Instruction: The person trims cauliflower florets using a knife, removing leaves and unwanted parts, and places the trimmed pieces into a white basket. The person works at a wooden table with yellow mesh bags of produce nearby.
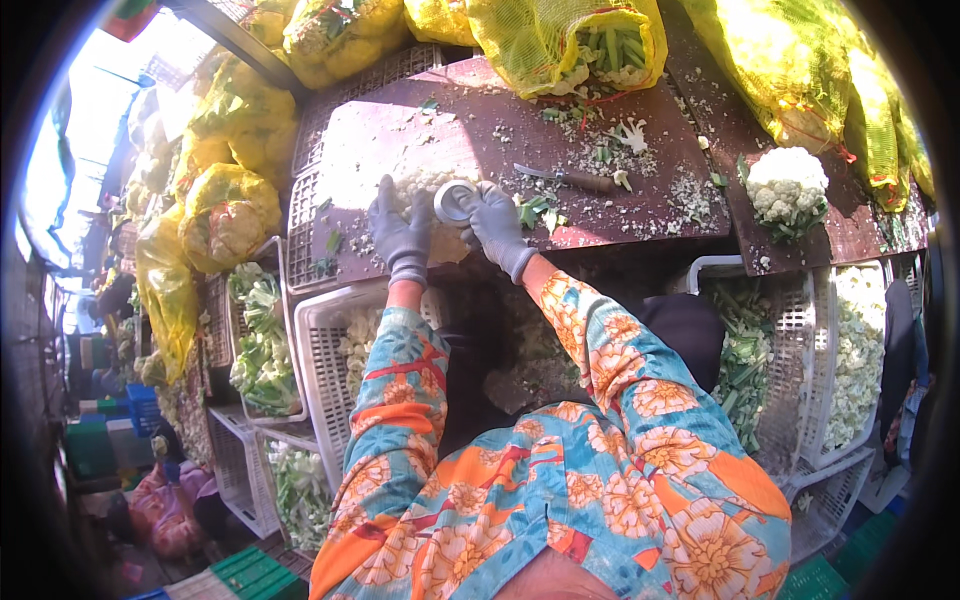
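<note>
My gloved right hand (491, 221) grips a roll of whitish tape (454, 202) by its near right side, above the reddish-brown board. The fingers of my gloved left hand (403, 229) are apart, just left of the roll, beside a cauliflower head (431, 184) lying in bright sun. Part of that head is hidden by the hands and the roll. A knife with a curved blade and wooden handle (589, 181) lies on the board (630, 221), right of my right hand. Leaf scraps (534, 211) and white crumbs are scattered around it.
Yellow mesh bags of cauliflower (525, 45) stand along the far edge and left. A whole cauliflower (787, 187) sits on the right board. White crates (311, 360) flank my legs, several holding leaves or florets (855, 360). A person in pink (169, 502) is at the lower left.
</note>
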Motion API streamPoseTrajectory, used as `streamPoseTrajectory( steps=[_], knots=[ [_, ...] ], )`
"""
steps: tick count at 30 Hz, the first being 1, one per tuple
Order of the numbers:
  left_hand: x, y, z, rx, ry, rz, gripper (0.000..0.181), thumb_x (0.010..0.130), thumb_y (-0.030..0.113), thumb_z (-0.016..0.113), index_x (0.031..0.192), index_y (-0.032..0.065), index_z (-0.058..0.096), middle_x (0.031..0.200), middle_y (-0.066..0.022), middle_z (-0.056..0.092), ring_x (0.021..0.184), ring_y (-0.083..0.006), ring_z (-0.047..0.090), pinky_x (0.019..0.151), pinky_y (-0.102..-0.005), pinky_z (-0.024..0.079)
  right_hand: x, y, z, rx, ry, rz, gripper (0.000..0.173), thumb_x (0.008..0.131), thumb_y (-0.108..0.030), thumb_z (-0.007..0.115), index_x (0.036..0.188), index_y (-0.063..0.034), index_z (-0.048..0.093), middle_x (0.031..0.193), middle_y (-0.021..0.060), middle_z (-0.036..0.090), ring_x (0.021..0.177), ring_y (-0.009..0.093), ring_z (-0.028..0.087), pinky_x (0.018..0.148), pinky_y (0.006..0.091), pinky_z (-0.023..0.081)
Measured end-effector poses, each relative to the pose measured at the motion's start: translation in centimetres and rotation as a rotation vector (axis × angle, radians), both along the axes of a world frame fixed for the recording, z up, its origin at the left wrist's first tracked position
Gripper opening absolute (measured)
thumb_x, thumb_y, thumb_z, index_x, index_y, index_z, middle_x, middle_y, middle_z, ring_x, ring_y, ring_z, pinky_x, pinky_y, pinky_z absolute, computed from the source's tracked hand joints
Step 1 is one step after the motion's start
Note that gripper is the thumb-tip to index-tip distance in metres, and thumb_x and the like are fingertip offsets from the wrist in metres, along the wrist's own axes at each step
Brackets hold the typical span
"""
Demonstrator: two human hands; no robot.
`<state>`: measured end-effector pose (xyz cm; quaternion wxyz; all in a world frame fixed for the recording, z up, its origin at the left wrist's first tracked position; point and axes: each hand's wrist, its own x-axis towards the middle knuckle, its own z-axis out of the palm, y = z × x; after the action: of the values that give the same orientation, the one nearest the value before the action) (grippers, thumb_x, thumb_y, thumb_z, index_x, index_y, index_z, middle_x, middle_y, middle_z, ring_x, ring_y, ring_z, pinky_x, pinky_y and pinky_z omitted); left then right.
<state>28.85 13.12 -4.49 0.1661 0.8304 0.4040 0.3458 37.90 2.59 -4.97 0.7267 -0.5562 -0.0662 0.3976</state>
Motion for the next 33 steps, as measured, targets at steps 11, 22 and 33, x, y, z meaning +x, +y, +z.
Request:
streamPoseTrajectory(
  steps=[11, 22, 33],
  knots=[
    [-1.6, 0.8, -2.3, -0.076, -0.138, -0.041, 0.068, 0.080, 0.046, 0.062, 0.134, 0.0082, 0.044, 0.126, -0.0233, 0.047, 0.118, -0.0363, 0.045, 0.103, -0.0392, 0.034, -2.3, -3.1, -3.0, -0.045, 0.024, -0.054, 0.017, 0.089, -0.023, 0.060, 0.094, -0.0071, 0.056, 0.067, 0.0026, 0.059, 0.038, 0.007, 0.046, 0.034, 0.0235, 0.037],
    [-1.3, 0.0, -1.5, -0.100, -0.154, -0.007, 0.064, 0.084, 0.041, 0.059, 0.135, 0.0057, 0.043, 0.127, -0.0251, 0.046, 0.117, -0.0364, 0.047, 0.102, -0.0393, 0.034, -2.1, -3.4, -2.9, -0.026, 0.189, -0.061, 0.022, 0.090, -0.031, 0.058, 0.093, -0.0089, 0.053, 0.064, 0.0027, 0.056, 0.038, 0.009, 0.046, 0.031, 0.0247, 0.038],
    [-2.4, 0.7, -3.2, -0.181, -0.325, -0.080, 0.065, 0.088, 0.041, 0.058, 0.135, 0.0008, 0.041, 0.134, -0.0218, 0.044, 0.123, -0.0316, 0.041, 0.107, -0.0368, 0.028, -2.1, -5.6, -3.5, -0.063, 0.215, -0.058, 0.017, 0.090, -0.023, 0.057, 0.097, -0.0069, 0.054, 0.064, 0.0029, 0.056, 0.038, 0.009, 0.047, 0.032, 0.0255, 0.037]
  ],
)
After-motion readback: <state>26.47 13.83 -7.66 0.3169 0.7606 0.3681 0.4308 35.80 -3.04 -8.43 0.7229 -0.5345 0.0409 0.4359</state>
